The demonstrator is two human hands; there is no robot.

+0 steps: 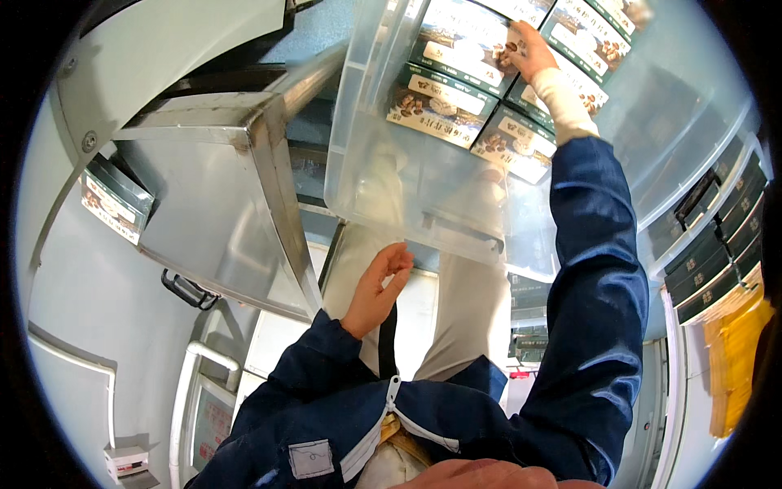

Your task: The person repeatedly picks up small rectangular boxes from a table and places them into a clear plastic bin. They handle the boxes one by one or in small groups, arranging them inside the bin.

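Note:
Several printed cardboard boxes lie side by side in a large clear plastic bin (366,202), with pictures of nuts or similar food on them. My right hand (533,54) reaches into the bin, its fingertips on the right edge of an upper box (461,36); whether they grip it I cannot tell. Nearer me are two more boxes, one at the left (443,104) and one at the right (514,142). My left hand (380,287) hovers below the bin's near rim, fingers curled loosely and thumb apart, holding nothing.
To the left stands a stainless steel chute or table (201,202), with a similar box (117,198) at its outer end. Dark boxes (702,281) are stacked at the right, near a clear bin rim and yellow material (736,367). A white pipe (183,391) runs at lower left.

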